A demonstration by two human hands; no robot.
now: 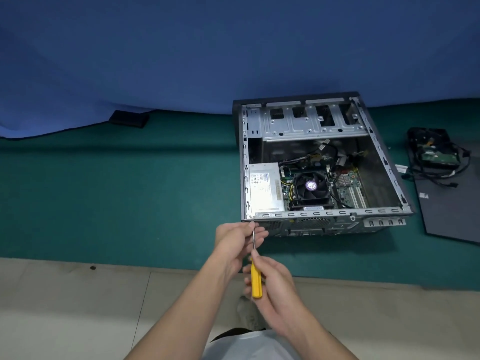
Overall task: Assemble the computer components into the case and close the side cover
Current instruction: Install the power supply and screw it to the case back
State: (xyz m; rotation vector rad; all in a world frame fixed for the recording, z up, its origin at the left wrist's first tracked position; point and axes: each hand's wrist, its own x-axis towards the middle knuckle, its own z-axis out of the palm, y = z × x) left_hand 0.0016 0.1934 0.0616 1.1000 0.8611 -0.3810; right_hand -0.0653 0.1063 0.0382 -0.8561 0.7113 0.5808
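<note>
Open case (324,213) on green mat (117,190), blue backdrop (181,48), tiled floor (65,307)

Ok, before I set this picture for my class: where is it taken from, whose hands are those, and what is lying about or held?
There is one picture, from a camera worn on a person's head, looking forward and down; no robot is involved. Both hands are that person's own. The right hand grips the yellow handle of a screwdriver, and the left hand pinches its metal shaft near the tip. On the green mat lies an open computer case, with a power supply and a cooler fan inside. To its right lies the dark side cover, not yet fitted, with a hard drive and loose cables at its far end. A blue cloth hangs behind.
</note>
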